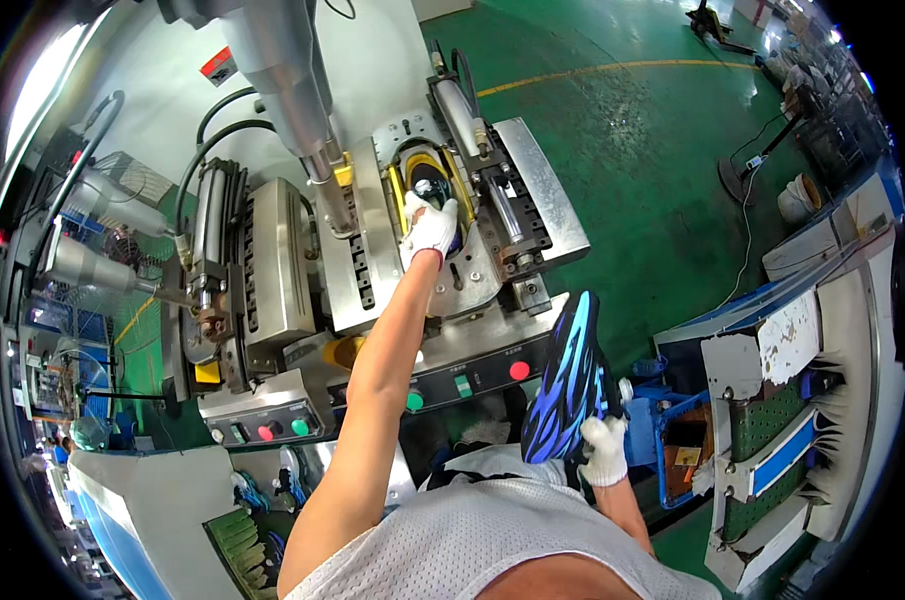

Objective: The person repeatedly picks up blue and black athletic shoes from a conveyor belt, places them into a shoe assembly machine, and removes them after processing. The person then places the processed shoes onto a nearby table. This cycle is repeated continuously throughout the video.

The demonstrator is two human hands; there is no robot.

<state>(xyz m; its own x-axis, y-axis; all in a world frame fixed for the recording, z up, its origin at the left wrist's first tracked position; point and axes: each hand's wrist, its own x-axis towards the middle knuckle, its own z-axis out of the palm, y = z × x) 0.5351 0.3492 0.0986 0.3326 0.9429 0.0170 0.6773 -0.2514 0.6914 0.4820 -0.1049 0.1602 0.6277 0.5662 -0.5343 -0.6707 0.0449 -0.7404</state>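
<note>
My left hand [430, 228], in a white glove, reaches into the metal press [472, 265]. Its fingers curl round a dark shoe [430, 186] that sits between yellow-edged pads, and the hand covers much of that shoe. At my right side, my right hand [604, 450], gloved in white too, is closed on a second shoe [569, 385]. This one is held upright off the machine, with its black sole streaked in blue and purple facing me. The right fingertips are partly hidden by the shoe.
A control panel with a red button [519, 370] and green ones runs along the press's front. A thick metal cylinder [277, 80] hangs left of my left hand. On the right stand a blue basket [677, 450] and a bristled rack [772, 440]. More shoes [290, 475] lie at lower left.
</note>
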